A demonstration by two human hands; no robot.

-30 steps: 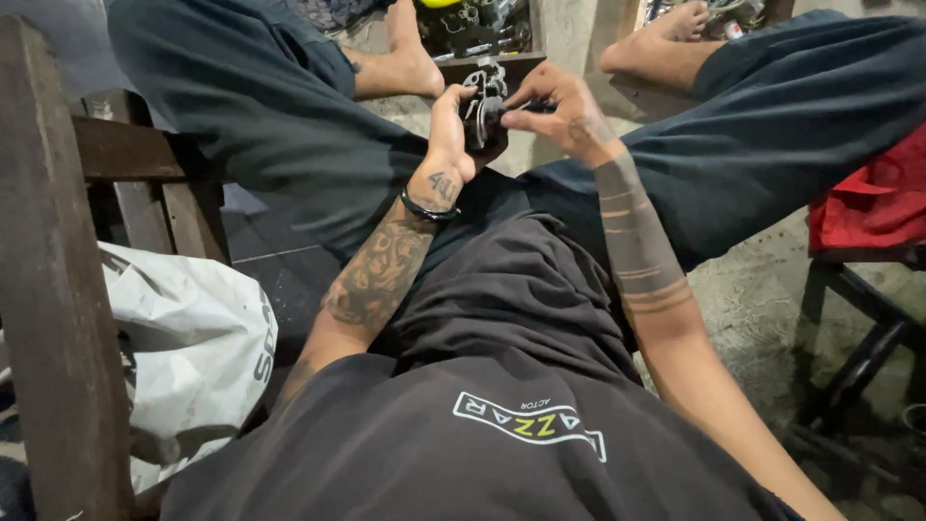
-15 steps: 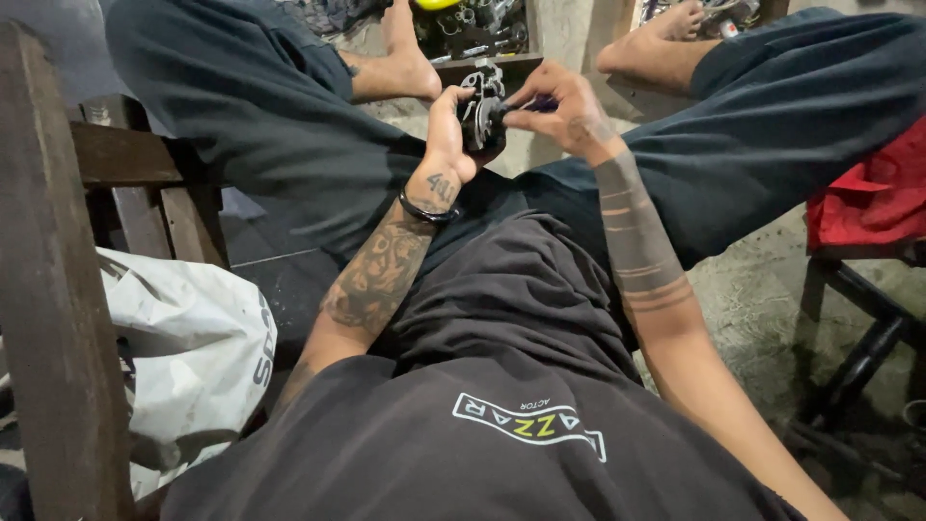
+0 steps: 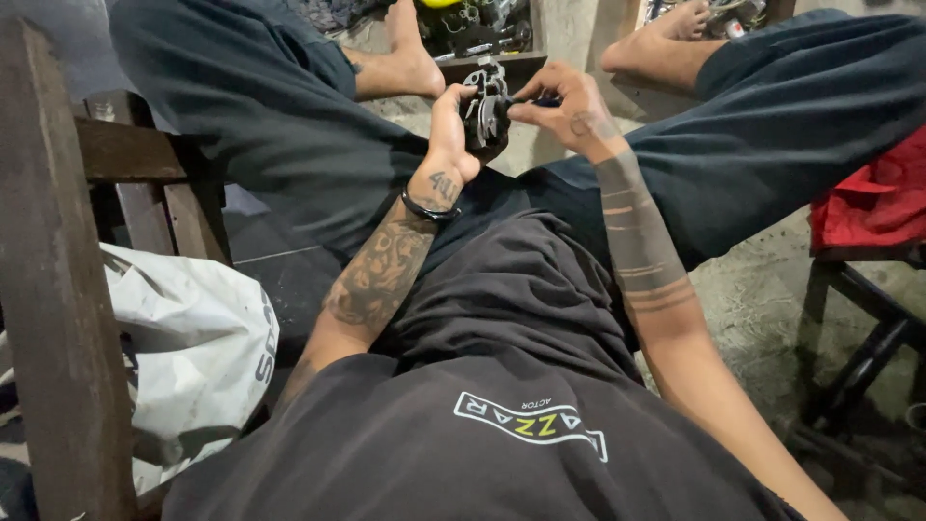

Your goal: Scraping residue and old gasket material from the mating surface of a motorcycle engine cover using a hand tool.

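Observation:
I sit with my legs stretched out, and both hands meet above my lap. My left hand (image 3: 449, 125) grips a small metal mechanical part (image 3: 485, 104) with silver brackets and a dark body. My right hand (image 3: 567, 108) pinches the same part from the right side, its fingers closed on a dark piece that sticks out. A black band circles my left wrist. Much of the part is hidden behind my fingers.
A tray of tools and metal parts (image 3: 482, 34) lies on the concrete floor between my bare feet. A dark wooden chair (image 3: 58, 289) with a white plastic bag (image 3: 183, 357) stands at left. At right, a red cloth (image 3: 873, 203) sits on a dark stool.

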